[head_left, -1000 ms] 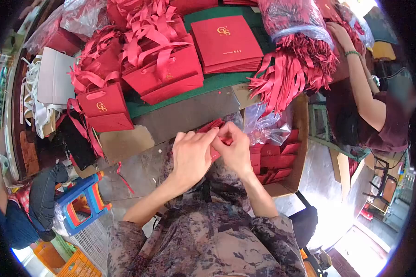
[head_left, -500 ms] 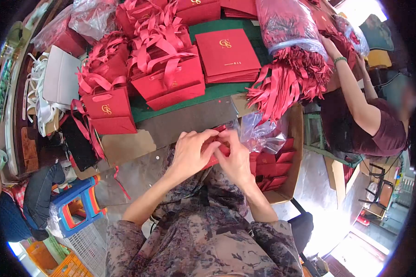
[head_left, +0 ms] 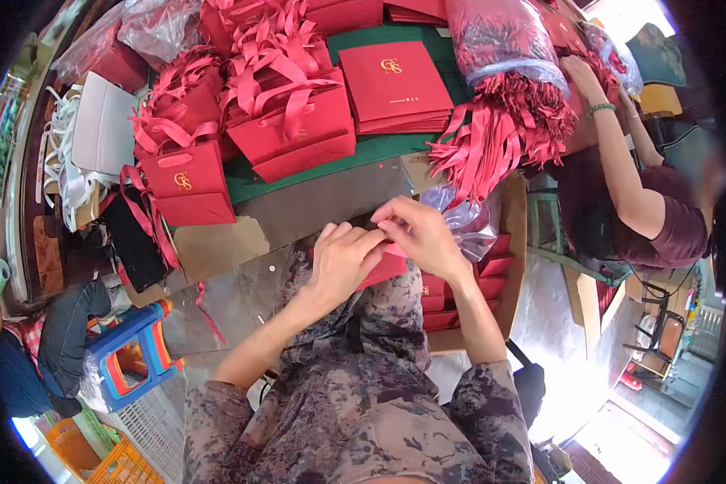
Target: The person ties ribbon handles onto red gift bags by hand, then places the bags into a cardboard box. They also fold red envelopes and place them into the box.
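Over my lap, a red paper gift bag (head_left: 385,273) is mostly covered by my hands, with its lower part showing between them. My left hand (head_left: 345,260) is closed on the bag's upper left edge. My right hand (head_left: 422,235) is bent at the bag's top with thumb and fingers pinched together; what they pinch, perhaps a ribbon, is too small to make out. On the table ahead, a finished-looking red bag with a gold logo (head_left: 184,185) stands beside more red bags with ribbon handles (head_left: 298,137).
Flat red bags (head_left: 397,85) lie stacked on green cloth. Right of them, bundled red ribbons (head_left: 492,141) hang over the table edge. A cardboard box (head_left: 515,282) with red bags stands by my right side. A co-worker (head_left: 637,194) is at the right; blue stools (head_left: 133,355) stand left.
My right hand has moved up and slightly right, away from my left hand. More of the red bag now shows below my fingers. My left hand has shifted slightly downward.
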The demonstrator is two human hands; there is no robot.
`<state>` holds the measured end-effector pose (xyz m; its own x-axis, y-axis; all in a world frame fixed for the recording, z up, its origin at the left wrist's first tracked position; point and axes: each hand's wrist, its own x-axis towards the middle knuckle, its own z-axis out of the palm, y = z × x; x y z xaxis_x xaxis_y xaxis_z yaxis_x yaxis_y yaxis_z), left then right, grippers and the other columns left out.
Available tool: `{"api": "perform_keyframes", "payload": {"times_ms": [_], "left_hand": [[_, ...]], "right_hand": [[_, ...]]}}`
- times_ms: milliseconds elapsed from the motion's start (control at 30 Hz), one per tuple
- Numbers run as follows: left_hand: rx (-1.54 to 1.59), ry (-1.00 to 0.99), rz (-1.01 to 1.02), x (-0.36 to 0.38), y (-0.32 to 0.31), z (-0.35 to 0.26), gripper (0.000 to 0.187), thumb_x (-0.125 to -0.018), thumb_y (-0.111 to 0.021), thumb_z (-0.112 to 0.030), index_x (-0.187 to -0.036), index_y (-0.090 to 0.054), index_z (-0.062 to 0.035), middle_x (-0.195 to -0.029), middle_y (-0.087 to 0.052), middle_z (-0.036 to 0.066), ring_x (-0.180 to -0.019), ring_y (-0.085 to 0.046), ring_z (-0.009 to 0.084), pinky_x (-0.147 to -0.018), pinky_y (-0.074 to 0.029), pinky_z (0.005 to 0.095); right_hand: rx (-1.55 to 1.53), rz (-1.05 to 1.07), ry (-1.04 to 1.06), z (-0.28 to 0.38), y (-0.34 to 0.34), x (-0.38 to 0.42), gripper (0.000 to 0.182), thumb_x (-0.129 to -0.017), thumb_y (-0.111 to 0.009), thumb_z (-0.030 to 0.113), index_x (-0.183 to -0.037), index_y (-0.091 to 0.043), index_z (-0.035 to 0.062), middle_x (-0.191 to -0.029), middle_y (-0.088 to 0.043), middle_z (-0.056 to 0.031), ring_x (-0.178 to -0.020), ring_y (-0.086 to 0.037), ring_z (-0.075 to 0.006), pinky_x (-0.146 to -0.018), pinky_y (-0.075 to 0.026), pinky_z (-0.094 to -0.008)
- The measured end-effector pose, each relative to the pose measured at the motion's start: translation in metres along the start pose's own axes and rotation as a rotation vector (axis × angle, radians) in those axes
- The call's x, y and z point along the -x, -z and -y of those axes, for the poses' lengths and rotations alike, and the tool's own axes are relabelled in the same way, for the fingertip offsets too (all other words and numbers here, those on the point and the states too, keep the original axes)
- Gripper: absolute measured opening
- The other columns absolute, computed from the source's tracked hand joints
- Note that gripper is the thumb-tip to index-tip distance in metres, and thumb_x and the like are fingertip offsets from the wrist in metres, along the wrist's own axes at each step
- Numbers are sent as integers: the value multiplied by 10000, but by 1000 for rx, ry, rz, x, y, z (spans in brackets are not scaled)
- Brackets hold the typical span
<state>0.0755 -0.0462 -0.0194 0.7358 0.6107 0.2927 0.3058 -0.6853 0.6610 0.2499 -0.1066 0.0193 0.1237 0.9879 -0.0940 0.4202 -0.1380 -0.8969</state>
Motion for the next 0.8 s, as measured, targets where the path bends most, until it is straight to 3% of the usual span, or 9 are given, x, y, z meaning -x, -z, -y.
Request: {"api": "perform_keyframes", "payload": {"times_ms": [33,100,233,367,433,600,800], "left_hand": [[-33,-69,-20,2,-1,0,228,-758,-775,-148,-977,-729,-107,-809,-685,34,-726,-607,222,-690,-443,355],[-31,-147,-29,4,-1,3,223,-754,-777,-146,-968,-729,-106,-807,-676,22,-715,-597,214,-667,-443,349],[-13,-327,30,6,3,4,244,-744,-764,-122,-986,-741,-112,-811,-663,-6,-703,-572,182,-633,-434,322],[36,-388,70,14,-2,5,278,-742,-742,-98,-1018,-752,-129,-810,-663,-19,-712,-564,156,-627,-424,311],[104,-420,93,18,-4,4,297,-743,-728,-93,-1036,-757,-130,-807,-661,-27,-721,-559,142,-622,-416,301],[116,-328,112,23,0,7,182,-770,-742,-122,-951,-745,-131,-795,-657,-23,-711,-559,149,-627,-423,312],[176,-400,152,22,-3,15,115,-769,-767,-146,-877,-731,-129,-777,-650,-23,-713,-565,164,-644,-433,318]], "right_hand": [[-2,-1,-5,-5,4,-3,102,-908,-628,19,-1002,-660,-5,-921,-638,-103,-836,-652,-201,-716,-514,-321],[128,175,247,-13,14,-7,113,-890,-626,18,-995,-667,3,-919,-622,-110,-870,-643,-255,-737,-508,-346],[154,335,150,-8,24,-1,140,-849,-616,41,-966,-690,22,-930,-613,-139,-923,-638,-336,-804,-509,-406],[363,447,161,-2,30,2,153,-834,-641,65,-967,-707,30,-927,-609,-137,-930,-639,-331,-804,-506,-412],[361,628,83,0,32,1,153,-825,-669,92,-960,-716,35,-929,-605,-132,-921,-638,-322,-802,-503,-410],[147,610,134,-12,34,2,152,-818,-681,95,-956,-716,43,-924,-599,-124,-900,-635,-313,-789,-498,-404],[116,619,112,-20,26,5,125,-819,-682,105,-922,-686,33,-916,-592,-126,-884,-634,-310,-765,-495,-405]]}}
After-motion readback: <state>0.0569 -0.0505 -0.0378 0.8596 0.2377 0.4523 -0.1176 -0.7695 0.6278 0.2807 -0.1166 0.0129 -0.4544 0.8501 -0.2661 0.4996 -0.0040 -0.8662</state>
